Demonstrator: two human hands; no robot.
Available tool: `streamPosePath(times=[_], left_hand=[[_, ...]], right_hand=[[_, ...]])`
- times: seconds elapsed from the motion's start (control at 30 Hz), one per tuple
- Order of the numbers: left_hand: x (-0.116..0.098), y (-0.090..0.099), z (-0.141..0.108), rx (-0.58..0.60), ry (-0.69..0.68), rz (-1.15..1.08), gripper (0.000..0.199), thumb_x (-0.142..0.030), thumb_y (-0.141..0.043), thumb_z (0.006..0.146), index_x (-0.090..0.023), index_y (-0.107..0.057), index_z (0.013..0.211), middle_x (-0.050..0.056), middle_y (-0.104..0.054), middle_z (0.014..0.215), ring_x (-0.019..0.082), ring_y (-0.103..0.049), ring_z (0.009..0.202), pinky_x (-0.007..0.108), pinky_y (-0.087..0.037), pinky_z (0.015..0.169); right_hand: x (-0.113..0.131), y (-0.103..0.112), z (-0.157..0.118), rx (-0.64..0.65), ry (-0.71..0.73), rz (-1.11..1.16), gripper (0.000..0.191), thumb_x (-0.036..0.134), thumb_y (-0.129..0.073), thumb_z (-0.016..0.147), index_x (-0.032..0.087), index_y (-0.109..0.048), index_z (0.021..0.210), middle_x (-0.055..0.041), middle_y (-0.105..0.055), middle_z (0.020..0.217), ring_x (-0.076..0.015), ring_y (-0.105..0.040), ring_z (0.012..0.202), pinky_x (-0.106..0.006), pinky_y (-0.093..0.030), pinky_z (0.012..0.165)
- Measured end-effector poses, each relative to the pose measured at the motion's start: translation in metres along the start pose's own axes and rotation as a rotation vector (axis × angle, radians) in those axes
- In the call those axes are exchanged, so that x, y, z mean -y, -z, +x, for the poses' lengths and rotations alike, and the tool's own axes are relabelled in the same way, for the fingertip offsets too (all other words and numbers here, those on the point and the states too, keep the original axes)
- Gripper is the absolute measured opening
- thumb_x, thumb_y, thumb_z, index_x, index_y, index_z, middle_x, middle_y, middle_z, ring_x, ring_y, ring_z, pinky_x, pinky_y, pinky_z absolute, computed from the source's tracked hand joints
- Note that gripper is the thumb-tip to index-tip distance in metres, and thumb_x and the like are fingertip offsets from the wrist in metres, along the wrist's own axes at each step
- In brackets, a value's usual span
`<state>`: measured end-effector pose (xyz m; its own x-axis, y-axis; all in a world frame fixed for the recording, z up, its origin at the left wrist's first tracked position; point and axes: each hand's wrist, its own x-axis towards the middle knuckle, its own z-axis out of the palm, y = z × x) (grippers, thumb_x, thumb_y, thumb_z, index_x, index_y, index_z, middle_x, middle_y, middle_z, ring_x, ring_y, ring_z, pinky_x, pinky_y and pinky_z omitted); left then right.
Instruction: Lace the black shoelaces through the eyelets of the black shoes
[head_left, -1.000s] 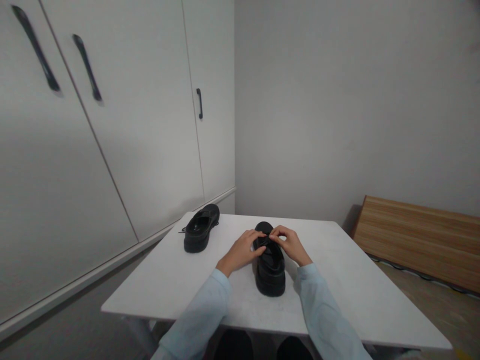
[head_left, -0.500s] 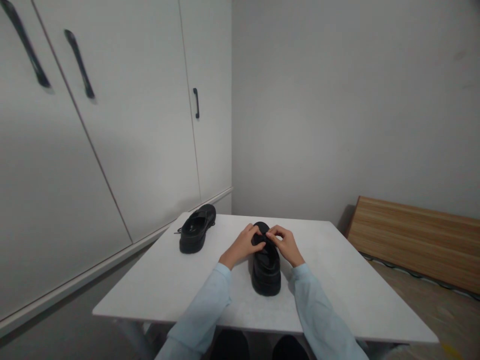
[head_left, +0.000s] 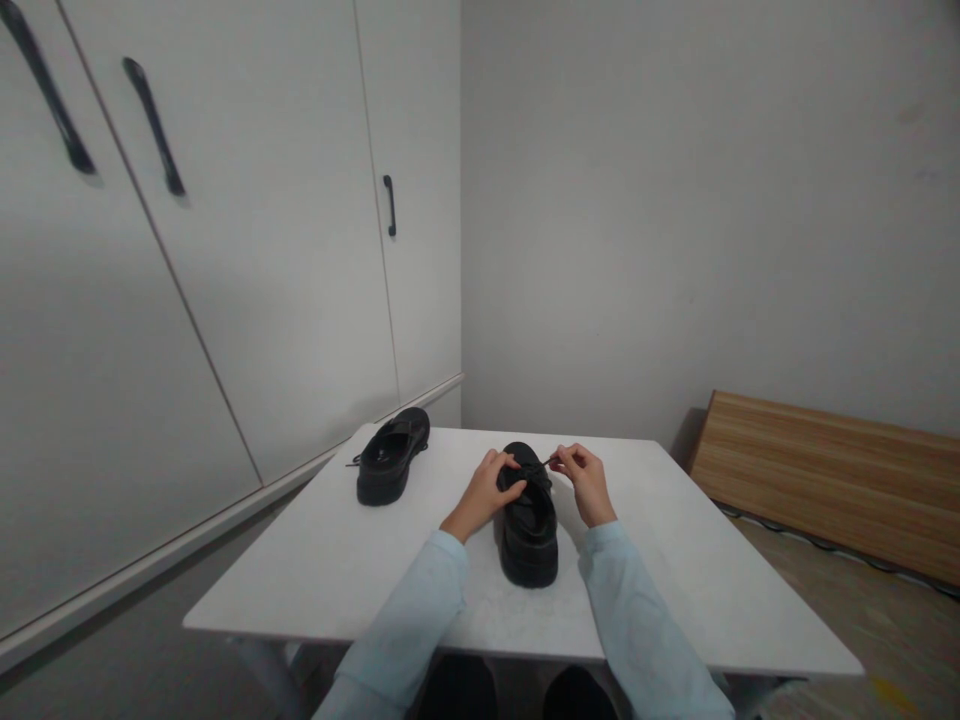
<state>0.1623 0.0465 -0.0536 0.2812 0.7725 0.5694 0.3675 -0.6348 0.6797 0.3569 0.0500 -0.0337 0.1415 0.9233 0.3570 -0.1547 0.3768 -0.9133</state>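
A black shoe (head_left: 529, 550) stands on the white table (head_left: 300, 580) in front of me, toe pointing away. My right hand (head_left: 585, 480) pinches a dark shoelace (head_left: 548, 462) and holds it out to the right of the shoe. On the shoe's left side, my left hand (head_left: 491, 492) has its fingers and thumb at the lacing; whether it grips a lace is too small to tell. A second black shoe (head_left: 384, 478) rests at the table's back left, with lace ends sticking out at its sides.
White cabinets (head_left: 285, 250) with dark handles rise at the left, and a grey wall (head_left: 675, 220) stands behind the table. A wooden panel (head_left: 825, 480) leans at the right, beyond the table edge.
My right hand has moved right, away from the shoe's lacing, drawing a lace out with it. My left hand stays at the shoe.
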Motion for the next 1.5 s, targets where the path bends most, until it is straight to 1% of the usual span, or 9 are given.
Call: streamPosePath(times=[0.2, 0.63, 0.7, 0.87, 0.93, 1.1, 1.27, 1.4, 1.5], left_hand=[[0.000, 0.000, -0.001, -0.009, 0.001, 0.007, 0.020, -0.030, -0.064, 0.079, -0.020, -0.060, 0.096, 0.006, -0.056, 0.100, 0.023, -0.056, 0.109, 0.040, -0.043, 0.098], [-0.004, 0.002, -0.003, -0.016, 0.001, -0.018, 0.019, -0.030, -0.064, 0.081, -0.020, -0.059, 0.097, 0.006, -0.056, 0.102, 0.022, -0.056, 0.110, 0.038, -0.042, 0.099], [-0.005, 0.002, -0.003, -0.016, 0.001, -0.016, 0.019, -0.030, -0.064, 0.081, -0.020, -0.059, 0.096, 0.006, -0.056, 0.101, 0.022, -0.056, 0.110, 0.038, -0.042, 0.098], [-0.006, 0.002, -0.003, -0.018, 0.001, -0.024, 0.019, -0.029, -0.064, 0.081, -0.020, -0.058, 0.096, 0.006, -0.055, 0.102, 0.022, -0.055, 0.112, 0.037, -0.042, 0.099], [-0.005, 0.001, -0.003, -0.013, -0.004, -0.019, 0.019, -0.030, -0.064, 0.081, -0.020, -0.058, 0.097, 0.006, -0.055, 0.102, 0.022, -0.055, 0.110, 0.037, -0.042, 0.098], [-0.005, 0.001, -0.005, -0.043, -0.011, -0.016, 0.030, -0.035, -0.062, 0.083, -0.020, -0.053, 0.107, 0.006, -0.055, 0.107, 0.020, -0.055, 0.104, 0.036, -0.044, 0.094], [-0.007, 0.007, -0.006, -0.092, -0.037, 0.112, 0.017, -0.036, -0.055, 0.088, -0.019, -0.056, 0.091, 0.005, -0.053, 0.098, 0.020, -0.052, 0.099, 0.036, -0.042, 0.092], [-0.005, 0.007, -0.006, -0.092, -0.060, 0.164, 0.015, -0.034, -0.056, 0.088, -0.019, -0.057, 0.083, 0.004, -0.052, 0.094, 0.020, -0.050, 0.098, 0.035, -0.041, 0.092], [-0.003, 0.006, -0.005, -0.085, -0.072, 0.177, 0.014, -0.033, -0.056, 0.088, -0.020, -0.057, 0.083, 0.004, -0.053, 0.092, 0.020, -0.050, 0.097, 0.034, -0.041, 0.091]], right_hand=[[-0.008, 0.004, 0.002, -0.061, -0.085, 0.112, 0.040, 0.053, -0.076, 0.064, 0.017, -0.059, 0.060, -0.0031, -0.066, 0.072, -0.0142, -0.060, 0.064, -0.031, -0.053, 0.067], [-0.015, 0.008, 0.001, -0.191, -0.182, 0.135, 0.037, 0.048, -0.078, 0.060, 0.018, -0.057, 0.058, -0.0024, -0.064, 0.071, -0.0122, -0.058, 0.061, -0.024, -0.049, 0.055], [-0.016, 0.010, 0.002, -0.245, -0.180, 0.155, 0.038, 0.048, -0.079, 0.059, 0.018, -0.056, 0.058, -0.0012, -0.063, 0.069, -0.0114, -0.058, 0.060, -0.023, -0.049, 0.054], [-0.018, 0.020, 0.008, -0.470, -0.164, 0.186, 0.044, 0.055, -0.077, 0.056, 0.018, -0.053, 0.058, -0.0007, -0.063, 0.068, -0.0095, -0.055, 0.054, -0.023, -0.046, 0.050], [-0.019, 0.020, 0.009, -0.493, -0.103, 0.133, 0.043, 0.055, -0.075, 0.058, 0.018, -0.054, 0.061, -0.0008, -0.063, 0.068, -0.0093, -0.054, 0.054, -0.023, -0.046, 0.051], [-0.018, 0.016, 0.009, -0.448, 0.001, 0.031, 0.036, 0.051, -0.070, 0.066, 0.017, -0.058, 0.066, -0.0012, -0.064, 0.070, -0.0108, -0.055, 0.058, -0.024, -0.046, 0.054], [-0.014, 0.014, 0.007, -0.363, -0.028, 0.023, 0.029, 0.047, -0.066, 0.070, 0.018, -0.060, 0.068, -0.0033, -0.065, 0.074, -0.0136, -0.057, 0.062, -0.026, -0.046, 0.057], [-0.008, 0.009, 0.003, -0.205, -0.030, 0.004, 0.025, 0.043, -0.064, 0.073, 0.019, -0.062, 0.069, -0.0038, -0.066, 0.078, -0.0163, -0.060, 0.070, -0.028, -0.048, 0.065], [-0.002, 0.003, -0.002, -0.017, -0.020, -0.062, 0.023, 0.043, -0.064, 0.076, 0.020, -0.064, 0.072, -0.0042, -0.067, 0.083, -0.0182, -0.061, 0.078, -0.031, -0.047, 0.073]])
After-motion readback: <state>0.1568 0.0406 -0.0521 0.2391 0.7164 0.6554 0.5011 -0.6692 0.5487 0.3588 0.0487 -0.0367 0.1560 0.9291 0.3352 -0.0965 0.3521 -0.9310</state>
